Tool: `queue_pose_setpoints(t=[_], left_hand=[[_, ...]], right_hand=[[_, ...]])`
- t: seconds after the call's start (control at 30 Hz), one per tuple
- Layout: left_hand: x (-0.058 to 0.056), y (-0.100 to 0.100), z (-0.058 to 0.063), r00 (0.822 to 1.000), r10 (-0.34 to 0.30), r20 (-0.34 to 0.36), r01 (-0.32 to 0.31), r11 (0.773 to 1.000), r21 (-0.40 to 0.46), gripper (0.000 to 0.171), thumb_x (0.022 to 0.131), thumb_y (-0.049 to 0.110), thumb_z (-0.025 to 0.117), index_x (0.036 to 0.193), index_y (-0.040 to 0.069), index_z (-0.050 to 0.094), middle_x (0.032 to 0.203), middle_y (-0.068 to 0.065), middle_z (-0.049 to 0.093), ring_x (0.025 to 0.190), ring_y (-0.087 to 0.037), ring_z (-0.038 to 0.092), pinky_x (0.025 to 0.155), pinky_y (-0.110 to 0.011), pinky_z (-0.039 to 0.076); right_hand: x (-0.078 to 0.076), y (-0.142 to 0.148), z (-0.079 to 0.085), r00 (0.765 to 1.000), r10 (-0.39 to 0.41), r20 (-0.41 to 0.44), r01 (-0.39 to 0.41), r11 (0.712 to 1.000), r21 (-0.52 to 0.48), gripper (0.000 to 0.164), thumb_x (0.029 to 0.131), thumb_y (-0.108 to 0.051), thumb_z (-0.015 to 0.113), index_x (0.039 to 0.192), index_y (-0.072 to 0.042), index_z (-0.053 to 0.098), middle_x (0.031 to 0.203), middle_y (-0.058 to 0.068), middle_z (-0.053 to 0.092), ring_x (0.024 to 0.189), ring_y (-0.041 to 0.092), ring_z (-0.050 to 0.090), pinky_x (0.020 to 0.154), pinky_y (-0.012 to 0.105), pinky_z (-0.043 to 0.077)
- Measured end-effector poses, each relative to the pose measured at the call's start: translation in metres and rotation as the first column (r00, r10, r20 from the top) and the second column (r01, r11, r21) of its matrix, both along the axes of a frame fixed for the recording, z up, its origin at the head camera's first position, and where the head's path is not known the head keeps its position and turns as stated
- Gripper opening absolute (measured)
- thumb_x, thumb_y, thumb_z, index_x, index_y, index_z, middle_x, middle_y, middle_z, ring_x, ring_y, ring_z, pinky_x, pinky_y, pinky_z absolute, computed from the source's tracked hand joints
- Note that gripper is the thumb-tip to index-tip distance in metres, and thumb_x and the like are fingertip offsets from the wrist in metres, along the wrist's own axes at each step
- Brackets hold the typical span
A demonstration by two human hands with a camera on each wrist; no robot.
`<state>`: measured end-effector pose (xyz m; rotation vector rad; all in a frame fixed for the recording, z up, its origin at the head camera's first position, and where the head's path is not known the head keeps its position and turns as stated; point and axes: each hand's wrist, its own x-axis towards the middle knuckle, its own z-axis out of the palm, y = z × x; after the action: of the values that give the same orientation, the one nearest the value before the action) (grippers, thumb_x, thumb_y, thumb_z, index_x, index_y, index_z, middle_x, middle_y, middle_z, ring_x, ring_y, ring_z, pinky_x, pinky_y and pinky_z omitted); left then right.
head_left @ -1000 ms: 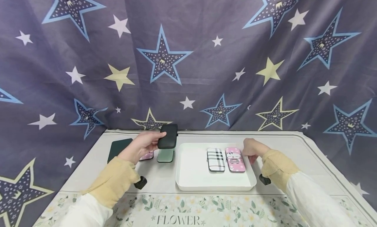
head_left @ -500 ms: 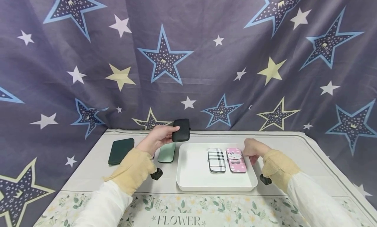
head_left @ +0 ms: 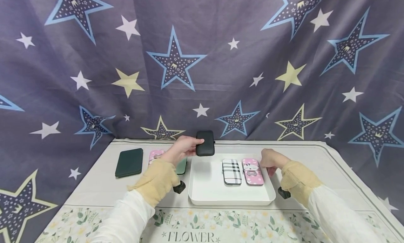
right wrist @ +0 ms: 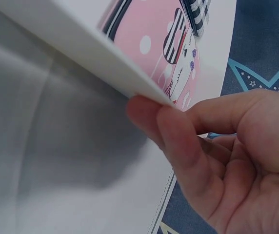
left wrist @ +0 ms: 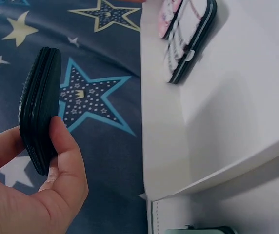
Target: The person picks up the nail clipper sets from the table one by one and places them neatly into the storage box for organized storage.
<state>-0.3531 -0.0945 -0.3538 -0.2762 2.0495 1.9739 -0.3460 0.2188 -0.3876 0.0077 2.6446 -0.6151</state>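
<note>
My left hand [head_left: 185,147] pinches a flat black clasp case [head_left: 205,143] between thumb and fingers, raised over the left back corner of a white tray [head_left: 202,201]. In the left wrist view the case [left wrist: 40,109] is seen edge-on, its seam showing. My right hand [head_left: 270,159] grips the tray's right wall, with fingers and thumb at the rim in the right wrist view. Inside the tray, a white plaid case [head_left: 231,171] lies beside a pink cartoon case [head_left: 253,171] near the right wall.
Left of the tray lie a dark green case [head_left: 129,162], a pink patterned case [head_left: 154,155] and a light green case [head_left: 181,166], the last two partly behind the left hand. A star-printed curtain [head_left: 202,92] hangs along the table's back edge.
My left hand has carried the black case rightward, from above the light green case to the tray's left back corner. The right hand has stayed at the tray's wall.
</note>
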Motion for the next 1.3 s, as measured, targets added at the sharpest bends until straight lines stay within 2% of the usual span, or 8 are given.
queue_pose_setpoints(t=[0.23, 0.47, 0.7, 0.87, 1.07, 1.17, 1.3], left_hand=[[0.001, 0.010, -0.010, 1.000, -0.024, -0.006, 0.023, 0.999, -0.028, 0.039, 0.085, 0.009, 0.069, 0.118, -0.008, 0.055, 0.081, -0.007, 0.062, 0.065, -0.014, 0.063, 0.054, -0.022, 0.053], [0.001, 0.015, -0.019, 1.000, -0.030, -0.009, 0.030, 0.999, -0.031, 0.044, 0.087, 0.008, 0.068, 0.125, -0.008, 0.052, 0.095, -0.015, 0.065, 0.069, -0.017, 0.064, 0.058, -0.026, 0.055], [0.005, 0.017, -0.028, 0.998, -0.034, -0.045, 0.026, 0.987, -0.157, 0.033, 0.084, 0.005, 0.070, 0.108, -0.012, 0.055, 0.082, -0.012, 0.061, 0.065, -0.016, 0.061, 0.056, -0.025, 0.055], [0.009, 0.020, -0.037, 0.996, -0.069, -0.051, 0.053, 0.963, -0.266, 0.037, 0.083, 0.003, 0.070, 0.110, -0.011, 0.048, 0.091, -0.015, 0.056, 0.067, -0.018, 0.060, 0.057, -0.028, 0.056], [0.015, 0.027, -0.035, 0.990, -0.124, -0.065, 0.086, 0.907, -0.412, 0.041, 0.083, 0.002, 0.069, 0.114, -0.012, 0.046, 0.096, -0.022, 0.057, 0.064, -0.024, 0.065, 0.056, -0.030, 0.057], [0.017, 0.031, -0.034, 0.989, -0.135, -0.058, 0.095, 0.887, -0.451, 0.040, 0.084, 0.003, 0.069, 0.113, -0.012, 0.048, 0.095, -0.022, 0.058, 0.063, -0.023, 0.065, 0.058, -0.031, 0.058], [0.019, 0.034, -0.038, 0.988, -0.150, -0.033, 0.118, 0.876, -0.467, 0.040, 0.084, 0.002, 0.069, 0.113, -0.013, 0.047, 0.093, -0.022, 0.058, 0.063, -0.024, 0.064, 0.059, -0.032, 0.058]], right_hand=[[-0.004, 0.002, -0.002, 1.000, -0.001, 0.003, 0.001, 1.000, 0.010, 0.040, 0.079, 0.008, 0.048, 0.115, 0.025, 0.042, 0.059, 0.014, 0.061, 0.043, 0.016, 0.061, 0.048, 0.028, 0.056], [-0.004, 0.002, -0.001, 1.000, 0.010, 0.004, -0.010, 1.000, 0.018, 0.042, 0.079, 0.008, 0.049, 0.117, 0.025, 0.040, 0.059, 0.016, 0.061, 0.043, 0.018, 0.061, 0.048, 0.029, 0.056], [-0.003, 0.002, -0.001, 1.000, 0.015, -0.005, -0.015, 1.000, 0.024, 0.041, 0.079, 0.009, 0.049, 0.116, 0.024, 0.041, 0.059, 0.016, 0.061, 0.043, 0.017, 0.061, 0.048, 0.028, 0.056], [-0.002, 0.002, -0.001, 1.000, 0.008, -0.003, -0.008, 1.000, 0.012, 0.047, 0.079, 0.009, 0.048, 0.121, 0.025, 0.036, 0.060, 0.016, 0.060, 0.043, 0.017, 0.061, 0.048, 0.029, 0.056], [-0.002, 0.002, -0.001, 1.000, 0.016, -0.014, -0.016, 1.000, 0.020, 0.041, 0.078, 0.009, 0.048, 0.116, 0.024, 0.041, 0.059, 0.016, 0.061, 0.043, 0.017, 0.061, 0.047, 0.028, 0.055], [-0.002, 0.002, -0.001, 1.000, 0.017, -0.023, -0.017, 1.000, 0.017, 0.038, 0.077, 0.010, 0.048, 0.111, 0.023, 0.044, 0.059, 0.017, 0.062, 0.043, 0.018, 0.061, 0.047, 0.029, 0.055], [-0.003, 0.003, -0.002, 1.000, 0.017, -0.025, -0.016, 1.000, 0.020, 0.034, 0.076, 0.009, 0.048, 0.108, 0.022, 0.047, 0.058, 0.016, 0.061, 0.042, 0.017, 0.061, 0.046, 0.028, 0.055]])
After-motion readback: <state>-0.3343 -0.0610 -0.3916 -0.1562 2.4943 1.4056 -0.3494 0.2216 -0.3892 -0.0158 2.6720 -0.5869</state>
